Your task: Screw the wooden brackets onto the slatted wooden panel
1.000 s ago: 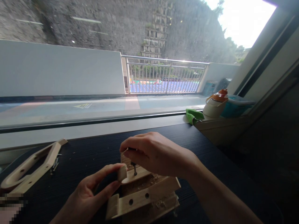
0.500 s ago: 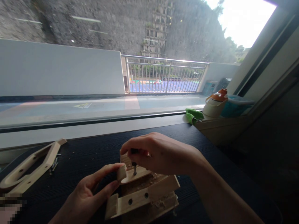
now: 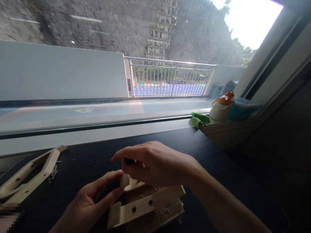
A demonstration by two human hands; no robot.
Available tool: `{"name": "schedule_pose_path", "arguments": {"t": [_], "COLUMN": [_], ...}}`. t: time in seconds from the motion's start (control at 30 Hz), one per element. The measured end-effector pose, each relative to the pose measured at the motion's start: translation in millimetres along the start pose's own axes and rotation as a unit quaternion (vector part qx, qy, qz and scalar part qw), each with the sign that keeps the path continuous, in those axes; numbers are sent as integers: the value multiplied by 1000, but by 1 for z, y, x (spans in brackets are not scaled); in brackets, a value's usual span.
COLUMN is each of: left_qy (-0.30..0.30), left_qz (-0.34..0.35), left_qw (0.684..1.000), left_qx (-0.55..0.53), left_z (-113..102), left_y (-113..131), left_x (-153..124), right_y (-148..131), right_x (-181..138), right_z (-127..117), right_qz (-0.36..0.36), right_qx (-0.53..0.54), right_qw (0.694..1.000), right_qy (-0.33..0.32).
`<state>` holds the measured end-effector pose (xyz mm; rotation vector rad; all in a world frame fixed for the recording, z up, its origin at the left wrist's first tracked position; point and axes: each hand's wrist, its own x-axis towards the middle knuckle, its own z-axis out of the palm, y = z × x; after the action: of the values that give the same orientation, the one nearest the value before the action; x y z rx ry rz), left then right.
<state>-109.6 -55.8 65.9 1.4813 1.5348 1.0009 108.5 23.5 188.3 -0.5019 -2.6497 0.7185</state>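
Observation:
My left hand (image 3: 91,198) pinches the rounded upright end of a pale wooden piece (image 3: 124,182) between thumb and fingers. Over the same piece, my right hand (image 3: 159,163) is closed around a black-handled screwdriver (image 3: 129,160); its tip is hidden behind the fingers. In front lies a second wooden piece (image 3: 143,206) with two dark holes and a raised end block. Both pieces rest on a rough wooden board (image 3: 167,212) strewn with shavings.
Left on the dark table (image 3: 92,165) lies a looped wooden frame (image 3: 36,176) with several screws (image 3: 53,173) beside it. A green cloth (image 3: 200,119), a cream bottle with orange lid (image 3: 222,108) and a teal tub (image 3: 243,110) stand by the window.
My right hand has shifted left and slightly down with the screwdriver, and its shaft is now covered. My left hand keeps its pinch. The whole view has shifted slightly.

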Motion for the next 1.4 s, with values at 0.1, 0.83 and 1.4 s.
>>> {"name": "schedule_pose_path", "arguments": {"t": [0.1, 0.83, 1.4], "left_qy": [-10, -10, 1], "left_qz": [-4, 3, 8], "left_qw": [1000, 1000, 1000], "left_qx": [6, 0, -1], "left_z": [0, -1, -1], "left_y": [-2, 2, -4], "left_x": [0, 0, 0], "right_y": [2, 2, -3], "right_x": [1, -2, -8], "right_z": [0, -5, -9], "right_qz": [4, 27, 18], "right_qx": [-5, -57, -22], "right_qw": [1000, 997, 999], "right_qy": [-4, 32, -22]}}
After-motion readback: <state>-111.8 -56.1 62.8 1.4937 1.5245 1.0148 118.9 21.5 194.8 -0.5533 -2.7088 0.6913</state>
